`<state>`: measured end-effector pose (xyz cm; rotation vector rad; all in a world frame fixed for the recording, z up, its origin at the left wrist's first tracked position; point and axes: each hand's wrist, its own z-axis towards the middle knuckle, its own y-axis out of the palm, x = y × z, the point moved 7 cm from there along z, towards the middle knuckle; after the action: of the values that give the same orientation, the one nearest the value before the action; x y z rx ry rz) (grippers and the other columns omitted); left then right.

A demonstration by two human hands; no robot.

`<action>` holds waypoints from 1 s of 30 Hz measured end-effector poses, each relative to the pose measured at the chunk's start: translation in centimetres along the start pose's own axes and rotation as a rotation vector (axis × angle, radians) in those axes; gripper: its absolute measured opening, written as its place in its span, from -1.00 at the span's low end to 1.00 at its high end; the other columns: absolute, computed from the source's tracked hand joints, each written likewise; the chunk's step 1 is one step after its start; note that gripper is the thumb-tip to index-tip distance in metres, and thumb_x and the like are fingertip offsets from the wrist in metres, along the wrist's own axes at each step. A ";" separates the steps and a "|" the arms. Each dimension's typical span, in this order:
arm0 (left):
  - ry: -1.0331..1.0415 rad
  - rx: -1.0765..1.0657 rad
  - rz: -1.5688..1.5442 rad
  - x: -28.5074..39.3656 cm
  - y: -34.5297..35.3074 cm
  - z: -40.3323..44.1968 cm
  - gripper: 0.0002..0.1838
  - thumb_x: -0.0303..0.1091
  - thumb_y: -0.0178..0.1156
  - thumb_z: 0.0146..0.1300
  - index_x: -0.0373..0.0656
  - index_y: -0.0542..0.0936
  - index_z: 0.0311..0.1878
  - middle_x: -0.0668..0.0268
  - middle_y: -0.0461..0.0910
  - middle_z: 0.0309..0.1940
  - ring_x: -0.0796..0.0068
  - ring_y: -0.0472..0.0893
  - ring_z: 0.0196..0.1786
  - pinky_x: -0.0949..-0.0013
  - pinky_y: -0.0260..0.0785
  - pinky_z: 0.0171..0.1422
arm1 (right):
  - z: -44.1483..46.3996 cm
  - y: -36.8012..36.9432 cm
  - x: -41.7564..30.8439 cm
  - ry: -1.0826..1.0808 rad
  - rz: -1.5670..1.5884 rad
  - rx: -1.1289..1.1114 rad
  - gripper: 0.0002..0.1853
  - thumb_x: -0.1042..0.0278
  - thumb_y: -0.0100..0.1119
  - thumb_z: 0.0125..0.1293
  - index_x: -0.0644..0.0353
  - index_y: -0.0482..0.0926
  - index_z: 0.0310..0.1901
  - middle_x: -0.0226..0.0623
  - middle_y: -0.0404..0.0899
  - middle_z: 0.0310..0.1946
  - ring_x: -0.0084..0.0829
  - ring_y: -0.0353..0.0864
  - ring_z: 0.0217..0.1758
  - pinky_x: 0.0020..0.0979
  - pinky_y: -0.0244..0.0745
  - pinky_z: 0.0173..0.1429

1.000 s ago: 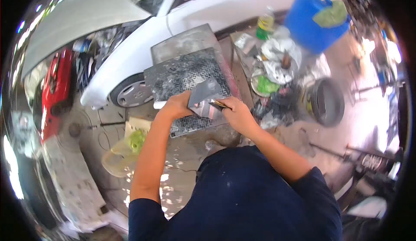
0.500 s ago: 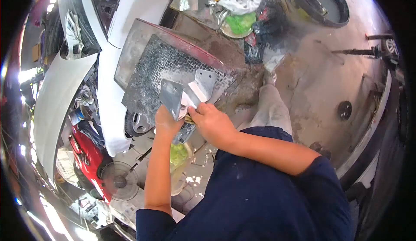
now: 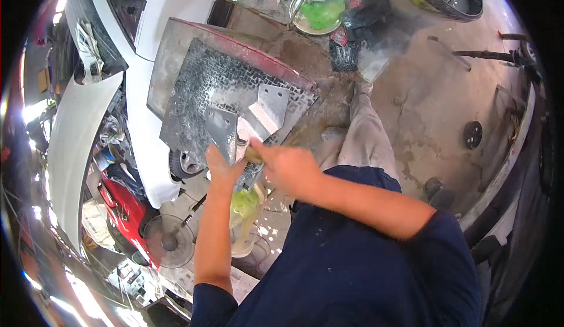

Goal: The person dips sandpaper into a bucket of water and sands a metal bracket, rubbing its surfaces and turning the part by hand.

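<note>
A grey metal bracket [image 3: 221, 129] with two upright drilled plates and a paler, whitish middle rests on a black patterned mat [image 3: 191, 101]. My left hand [image 3: 221, 165] grips the bracket at its near left side, the thumb against the plate. My right hand [image 3: 289, 166], slightly blurred, is closed around a folded tan piece [image 3: 255, 154] that looks like sandpaper. That piece sits against the near end of the bracket's middle part. My right fingers hide most of it.
Under the mat is a dusty stand with a red edge [image 3: 252, 52]. A white car [image 3: 150, 127] is on the left, with a fan [image 3: 168, 242] below. A plate with green material [image 3: 322, 17] and a black tub [image 3: 452, 1] of liquid lie ahead. A clear container [image 3: 247, 239] stands nearby.
My right hand has shifted slightly toward me and right along the bracket, exposing more of the tan piece. My left hand keeps its hold. The whole view has tilted a little.
</note>
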<state>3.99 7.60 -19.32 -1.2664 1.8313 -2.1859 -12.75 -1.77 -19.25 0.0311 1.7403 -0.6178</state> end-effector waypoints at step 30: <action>0.217 -0.132 0.267 1.0 -0.1 0.6 -0.40 -0.40 0.46 0.26 -0.32 0.47 0.32 0.10 0.70 0.07 0.15 0.72 0.12 0.13 0.55 0.30 | 0.7 0.1 1.7 -0.012 -0.022 -0.018 -0.32 0.33 0.23 0.29 -0.03 0.48 0.49 -0.20 0.77 -0.08 -0.09 0.79 -0.15 -0.06 0.70 -0.16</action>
<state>3.76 6.66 -18.66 -0.7666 2.1119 -2.1566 -12.50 -2.51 -20.88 -0.0046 1.7364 -0.6174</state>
